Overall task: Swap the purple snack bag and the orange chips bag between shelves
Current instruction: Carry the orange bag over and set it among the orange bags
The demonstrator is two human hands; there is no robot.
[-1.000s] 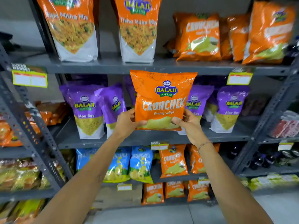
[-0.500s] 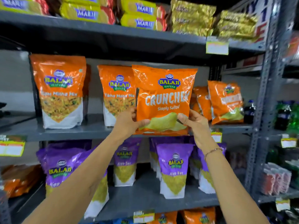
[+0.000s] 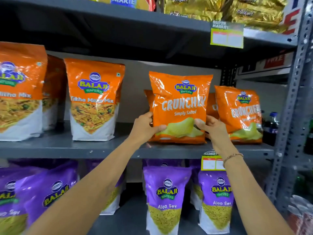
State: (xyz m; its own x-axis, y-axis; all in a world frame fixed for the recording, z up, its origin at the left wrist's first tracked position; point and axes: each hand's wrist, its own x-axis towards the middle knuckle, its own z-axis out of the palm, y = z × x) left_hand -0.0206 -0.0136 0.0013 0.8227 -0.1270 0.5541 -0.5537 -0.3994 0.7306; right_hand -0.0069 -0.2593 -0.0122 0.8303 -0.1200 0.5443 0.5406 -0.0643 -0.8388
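- Two hands grip one orange chips bag [image 3: 180, 107] by its lower corners; it stands upright with its bottom edge on, or just at, the front lip of the grey middle shelf [image 3: 67, 148].
- Left hand [image 3: 144, 128] closes around the bag's lower left corner, thumb across the front face and fingers hidden behind.
- Right hand [image 3: 214, 130] closes around the lower right corner in the same way, thumb on the front; a thin bracelet [image 3: 232, 156] circles that wrist.
- Open room: a bare stretch of middle shelf lies left of the held bag, between it and the Tikha Mitha Mix pouch [image 3: 94, 100]. Above the bag, clear space runs up to the underside of the top shelf [image 3: 152, 19].
- Tight side: just right of the held bag stands a second Crunchex bag [image 3: 239, 114], tilted, near the right hand. Edges of more orange bags show behind the held one; their number cannot be told.
- Right of those, a perforated upright post [image 3: 294, 99] bounds the shelf.
- Mix pouches on the middle shelf: at least three, one partly cut off at the frame's left edge.
- Below the held bag, purple Aloo Sev bags [image 3: 166, 197] stand on the lower shelf: two in front directly beneath, several more to the left and behind.
- Two yellow-green price tags [image 3: 227, 35] are clipped to shelf edges.
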